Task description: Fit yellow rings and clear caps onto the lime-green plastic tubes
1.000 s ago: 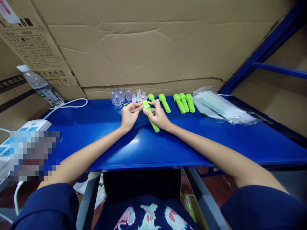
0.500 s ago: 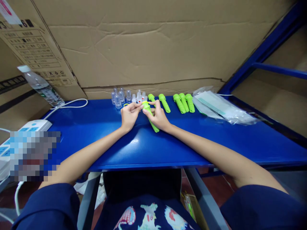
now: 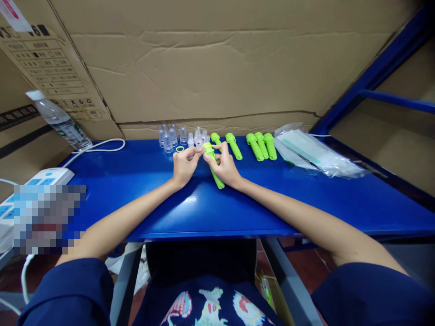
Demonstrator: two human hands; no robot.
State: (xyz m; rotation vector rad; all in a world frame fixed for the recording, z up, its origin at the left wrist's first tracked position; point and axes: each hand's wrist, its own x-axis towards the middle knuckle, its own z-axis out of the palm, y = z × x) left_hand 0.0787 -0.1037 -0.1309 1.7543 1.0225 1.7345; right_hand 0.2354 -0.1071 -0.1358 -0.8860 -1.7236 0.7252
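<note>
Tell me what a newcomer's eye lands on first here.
The bright green tube, gripped by the left hand and right hand over the middle of the blue table. Behind it, five more green tubes lie in a row, with clear caps clustered to their left.

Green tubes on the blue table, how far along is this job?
Looks done: five green tubes lie in a row at the back, though I cannot tell whether they are complete. In hand: the right hand grips one green tube while the left hand pinches at its head. Left: a cluster of clear caps and a yellow ring sit beyond the hands.
</note>
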